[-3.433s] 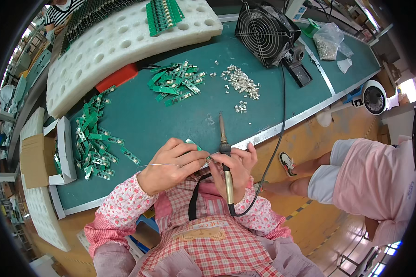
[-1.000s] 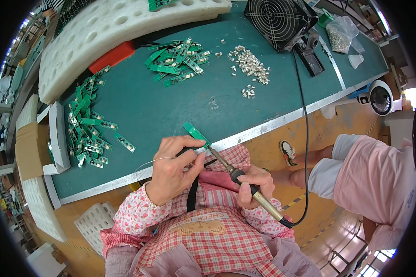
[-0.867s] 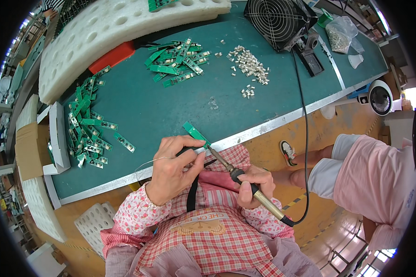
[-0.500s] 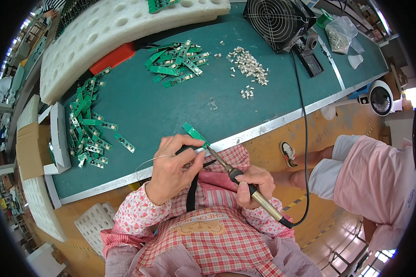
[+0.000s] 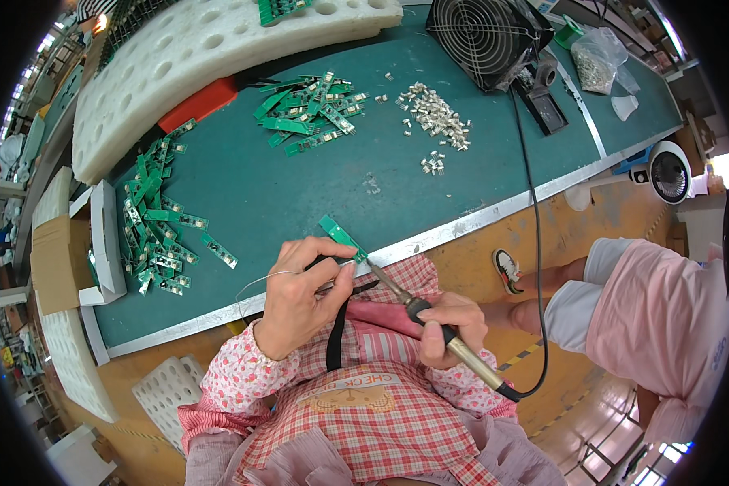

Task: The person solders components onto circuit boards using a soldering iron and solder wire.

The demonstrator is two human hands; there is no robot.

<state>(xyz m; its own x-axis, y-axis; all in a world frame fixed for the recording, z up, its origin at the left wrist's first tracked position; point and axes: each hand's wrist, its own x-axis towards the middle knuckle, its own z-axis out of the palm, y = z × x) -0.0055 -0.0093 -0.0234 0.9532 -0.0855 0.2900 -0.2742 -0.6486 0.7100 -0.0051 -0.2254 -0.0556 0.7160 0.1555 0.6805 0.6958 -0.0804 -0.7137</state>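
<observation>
My right hand [image 5: 452, 326] is closed round the handle of a soldering iron [image 5: 462, 348], whose metal tip points up and left at the near end of a small green circuit board [image 5: 338, 232]. That board lies at an angle by the table's front edge. My left hand [image 5: 304, 292] is closed in a pinch, its index fingertip against the board's near end. A thin solder wire [image 5: 255, 283] runs out of the left hand and loops off to its left. What lies between the left fingertips is partly hidden.
Green boards lie in a left pile [image 5: 158, 219] and a far pile [image 5: 312, 109]. Small metal connectors [image 5: 437, 117] are heaped to their right. A black fan [image 5: 486, 36] and iron stand [image 5: 547, 113] sit far right. The iron's cable [image 5: 533, 194] crosses the table edge. Another person [image 5: 640, 316] stands at right.
My right hand and the soldering iron have shifted slightly right, the tip drawing back a little along the board's end. My left hand and the board look almost unmoved.
</observation>
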